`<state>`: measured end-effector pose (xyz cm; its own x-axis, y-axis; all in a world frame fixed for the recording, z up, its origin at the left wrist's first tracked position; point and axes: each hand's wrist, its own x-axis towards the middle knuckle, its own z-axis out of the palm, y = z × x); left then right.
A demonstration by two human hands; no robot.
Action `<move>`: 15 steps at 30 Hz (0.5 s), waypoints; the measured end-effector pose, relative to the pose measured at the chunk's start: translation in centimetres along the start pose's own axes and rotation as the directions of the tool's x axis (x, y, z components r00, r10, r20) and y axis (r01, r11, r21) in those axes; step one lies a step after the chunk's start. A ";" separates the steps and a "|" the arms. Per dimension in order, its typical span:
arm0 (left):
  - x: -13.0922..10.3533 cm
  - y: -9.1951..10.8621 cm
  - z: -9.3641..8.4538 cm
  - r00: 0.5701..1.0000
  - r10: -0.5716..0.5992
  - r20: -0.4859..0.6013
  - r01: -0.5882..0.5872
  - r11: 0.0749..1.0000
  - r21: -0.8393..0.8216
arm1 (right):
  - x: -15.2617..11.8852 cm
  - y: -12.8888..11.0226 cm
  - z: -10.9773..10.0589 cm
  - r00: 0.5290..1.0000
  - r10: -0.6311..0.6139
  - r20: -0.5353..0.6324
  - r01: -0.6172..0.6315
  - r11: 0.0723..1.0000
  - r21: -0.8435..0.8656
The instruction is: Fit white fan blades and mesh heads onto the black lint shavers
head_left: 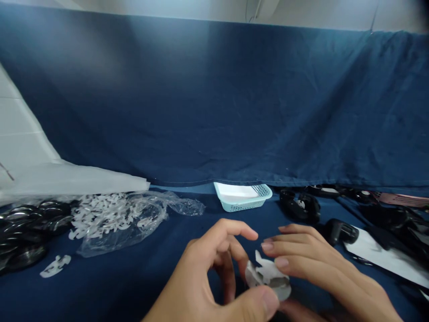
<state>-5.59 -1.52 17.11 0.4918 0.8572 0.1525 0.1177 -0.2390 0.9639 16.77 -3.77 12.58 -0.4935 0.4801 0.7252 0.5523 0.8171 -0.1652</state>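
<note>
Low in the middle of the head view, my left hand (204, 273) pinches a small curved white-grey plastic piece (268, 275) between its thumb and fingers. From the other side my right hand (325, 270) reaches over the same piece; one fingertip touches its top edge and the thumb is partly hidden beneath. The piece has thin, pointed and notched edges. Off to the left, similar white plastic pieces (103, 212) lie heaped on a clear plastic bag (134, 230). One loose white piece (55, 266) lies apart in front of them.
Black glossy round parts (23, 232) are piled at far left. A light blue basket (244, 206) stands at the back, before a dark blue curtain (201, 98). On the right are black plastic parts (298, 205), a white sheet (385, 255) and a pink slotted tray (402, 200).
</note>
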 end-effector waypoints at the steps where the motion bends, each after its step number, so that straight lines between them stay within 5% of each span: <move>1: 0.0 0.1 -0.1 1.000 0.001 0.021 -0.001 1.000 0.004 | 0.0 0.0 -0.1 1.000 0.002 0.003 -0.002 1.000 -0.003; 8: 0.3 0.2 -0.3 0.999 0.051 -0.005 -0.049 0.989 0.142 | 0.4 -0.4 0.3 0.999 -0.001 -0.041 0.000 0.999 -0.042; 15: -0.3 -0.1 0.2 0.929 0.336 -0.158 -0.226 0.849 0.478 | 1.5 -0.9 -0.1 0.986 0.145 -0.081 -0.142 0.989 0.042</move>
<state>-5.56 -1.83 16.90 0.3602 0.7876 0.4999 0.4006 -0.6146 0.6796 15.62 -3.80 13.92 -0.3521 0.5666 0.7450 0.5881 0.7532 -0.2948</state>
